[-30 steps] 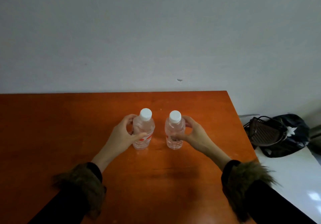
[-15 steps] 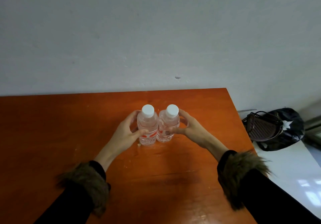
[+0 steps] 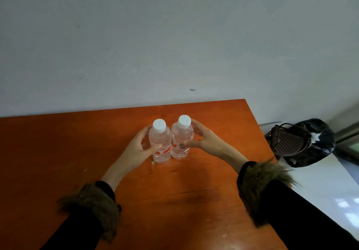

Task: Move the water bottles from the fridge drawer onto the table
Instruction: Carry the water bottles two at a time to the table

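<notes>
Two bottles, left bottle [image 3: 159, 143] and right bottle [image 3: 181, 137], now pushed together, upright mid-worktop [image 3: 58, 143], apart a second ago; left hand [image 3: 138, 148] and right hand [image 3: 204, 141], each grip curled around its bottle; placing likely finished, letting go next

Two capped water bottles stand upright, side by side and touching, on an orange table [image 3: 58, 152]. The left hand [image 3: 136, 148] grips the left bottle [image 3: 159, 143]; the right hand [image 3: 206, 143] grips the right bottle [image 3: 181, 139]. A black bag [image 3: 314, 143] sits beyond the table's right edge.
</notes>
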Action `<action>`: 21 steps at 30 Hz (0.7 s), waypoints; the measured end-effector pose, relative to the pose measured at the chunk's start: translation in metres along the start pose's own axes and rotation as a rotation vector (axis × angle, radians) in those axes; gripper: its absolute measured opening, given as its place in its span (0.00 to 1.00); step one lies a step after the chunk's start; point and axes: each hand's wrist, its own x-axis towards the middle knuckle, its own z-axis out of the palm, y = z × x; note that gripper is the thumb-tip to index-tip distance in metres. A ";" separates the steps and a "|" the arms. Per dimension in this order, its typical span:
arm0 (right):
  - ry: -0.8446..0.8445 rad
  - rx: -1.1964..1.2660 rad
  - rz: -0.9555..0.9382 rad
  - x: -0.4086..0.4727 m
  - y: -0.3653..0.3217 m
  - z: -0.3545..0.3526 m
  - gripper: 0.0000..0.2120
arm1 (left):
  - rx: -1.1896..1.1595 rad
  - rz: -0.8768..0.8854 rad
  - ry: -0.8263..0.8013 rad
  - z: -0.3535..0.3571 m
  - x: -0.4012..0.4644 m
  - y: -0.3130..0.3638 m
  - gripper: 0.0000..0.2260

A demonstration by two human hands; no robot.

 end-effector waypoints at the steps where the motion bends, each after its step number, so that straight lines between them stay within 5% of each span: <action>1: 0.023 -0.031 -0.002 -0.006 -0.002 -0.002 0.40 | 0.049 0.011 0.029 -0.001 -0.003 0.006 0.34; 6: 0.252 -0.444 -0.117 -0.062 -0.021 -0.034 0.36 | 0.278 0.211 0.210 0.003 -0.024 0.066 0.33; 11: 0.496 -0.994 -0.206 -0.154 -0.040 -0.099 0.38 | 0.488 0.575 0.149 0.045 -0.048 0.148 0.32; 16: 0.747 -1.244 -0.047 -0.287 -0.039 -0.152 0.42 | 0.845 0.959 0.171 0.125 -0.078 0.230 0.34; 21: 0.997 -1.256 0.185 -0.446 0.000 -0.169 0.45 | 0.866 1.212 0.078 0.228 -0.160 0.282 0.36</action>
